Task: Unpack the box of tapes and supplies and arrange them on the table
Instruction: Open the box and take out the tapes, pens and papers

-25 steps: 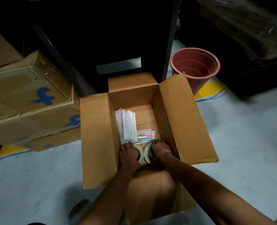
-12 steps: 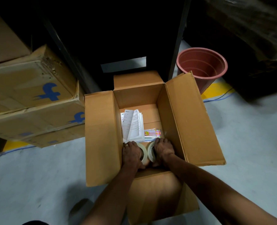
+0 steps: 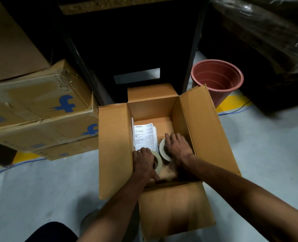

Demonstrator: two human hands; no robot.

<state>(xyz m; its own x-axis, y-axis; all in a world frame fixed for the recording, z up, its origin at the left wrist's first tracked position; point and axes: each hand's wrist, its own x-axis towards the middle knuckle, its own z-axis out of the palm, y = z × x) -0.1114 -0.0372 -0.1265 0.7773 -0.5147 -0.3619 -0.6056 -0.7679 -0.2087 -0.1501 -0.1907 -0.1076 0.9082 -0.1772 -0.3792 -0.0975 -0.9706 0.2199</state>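
An open cardboard box point(image 3: 113, 151) stands on the grey floor with its flaps spread. Both my hands are inside it. My left hand point(image 3: 144, 162) grips a pale roll of tape point(image 3: 158, 163) standing on edge near the box's left wall. My right hand point(image 3: 177, 148) grips a second pale tape roll point(image 3: 163, 151), a little farther in and higher than the first. A stack of white printed papers point(image 3: 145, 137) leans against the left inner wall behind my left hand. What lies under my right hand is hidden.
Stacked cardboard boxes with blue logos point(image 3: 40, 109) sit on the left. A dark table or rack point(image 3: 136, 41) stands behind the box. A reddish plastic bin point(image 3: 218, 79) is at the right rear, with dark plastic-wrapped goods point(image 3: 267, 41) beyond. Grey floor point(image 3: 267, 145) surrounds the box.
My right hand has lifted its tape roll up and farther into the box, covering the colourful packet seen earlier. My left hand stays on its roll. The papers have tipped flatter.
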